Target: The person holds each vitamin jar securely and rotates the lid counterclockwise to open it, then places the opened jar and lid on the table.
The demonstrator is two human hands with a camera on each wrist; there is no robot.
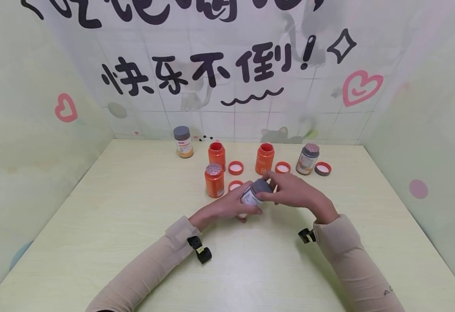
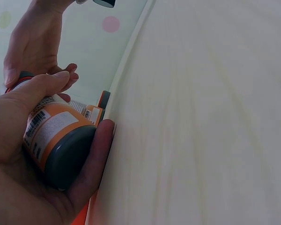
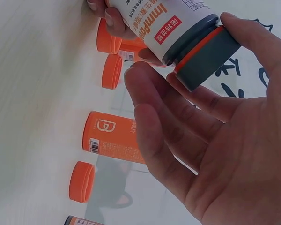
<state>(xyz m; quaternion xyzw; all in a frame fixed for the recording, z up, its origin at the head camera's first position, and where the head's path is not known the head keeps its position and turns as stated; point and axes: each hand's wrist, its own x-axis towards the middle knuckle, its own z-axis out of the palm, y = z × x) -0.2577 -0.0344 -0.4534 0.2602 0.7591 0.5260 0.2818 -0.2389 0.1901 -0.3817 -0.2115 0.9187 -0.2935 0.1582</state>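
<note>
Above the middle of the table my left hand [image 1: 227,206] grips a supplement bottle [image 1: 250,197] with a white-and-orange label and a dark grey base. The bottle leans, its top toward my right hand [image 1: 294,190]. Its grey screw cap [image 3: 210,57] sits on the neck with an orange-red band showing at its lower rim. The thumb of my right hand touches one side of this cap and a finger the other; the remaining fingers curve loosely beside it. In the left wrist view, the left thumb [image 2: 42,86] lies across the bottle's side.
Behind the hands stand two uncapped orange bottles [image 1: 264,161], an orange bottle with a foil-patterned top [image 1: 214,184] and a similar grey one [image 1: 307,160]. Orange caps [image 1: 235,167] and a grey cap [image 1: 323,169] lie among them. A grey-capped bottle [image 1: 183,143] stands at back left.
</note>
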